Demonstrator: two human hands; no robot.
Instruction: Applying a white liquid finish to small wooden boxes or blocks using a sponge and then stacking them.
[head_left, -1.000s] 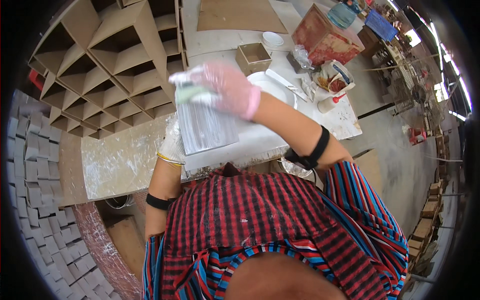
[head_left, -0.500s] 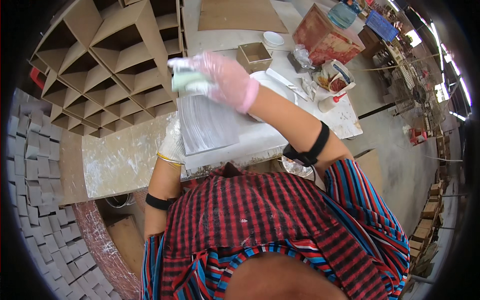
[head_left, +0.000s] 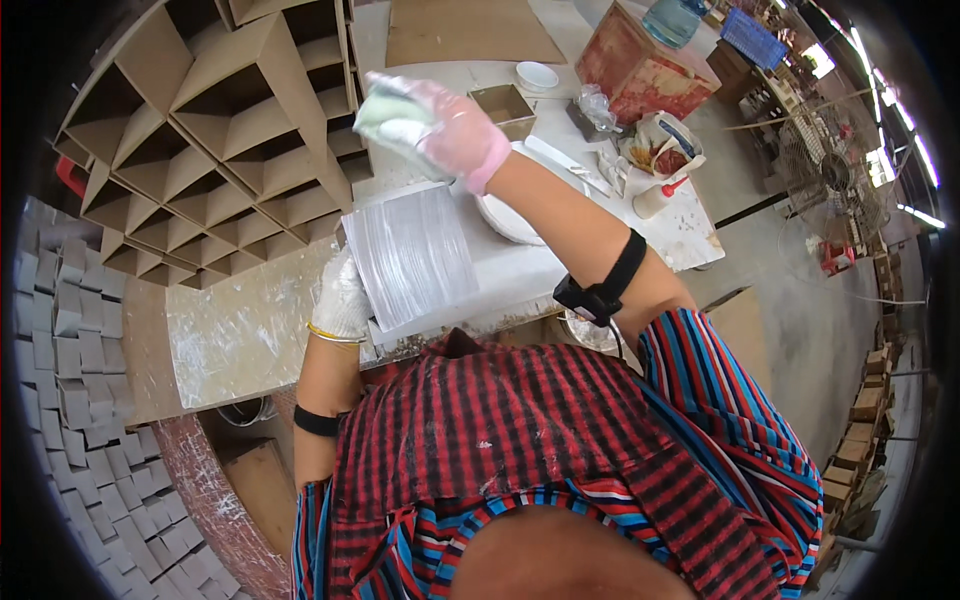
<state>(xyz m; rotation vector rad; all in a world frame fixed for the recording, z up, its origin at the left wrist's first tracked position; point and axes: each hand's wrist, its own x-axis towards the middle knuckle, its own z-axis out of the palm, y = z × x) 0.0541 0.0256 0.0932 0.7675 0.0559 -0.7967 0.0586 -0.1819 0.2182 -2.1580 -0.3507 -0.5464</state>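
Note:
My right hand (head_left: 455, 130), in a thin pink glove, is closed around a pale green and white sponge (head_left: 393, 112). It is raised above the far edge of a square grey panel (head_left: 412, 255), whose top is covered in wet-looking white streaks. My left hand (head_left: 342, 292), in a white knitted glove, grips the panel's left edge; some of its fingers are hidden beside or under it. The panel tilts slightly over the white worktable (head_left: 530, 285). Just beyond its right side stands a round white tub (head_left: 505, 220), with a flat white blade (head_left: 560, 160) across its rim.
Stacked brown cardboard compartments (head_left: 230, 130) rise at the left. Toward the back are a small open box (head_left: 505, 108), a white bowl (head_left: 537, 76) and a red-stained crate (head_left: 640, 65). A red-tipped bottle (head_left: 655, 200) stands near the right edge. Grey boxes (head_left: 75, 390) pile up at far left.
My right hand has lifted with the sponge off the panel's far part, away from me, uncovering more streaked surface. The panel has turned slightly, with my left hand still at its edge.

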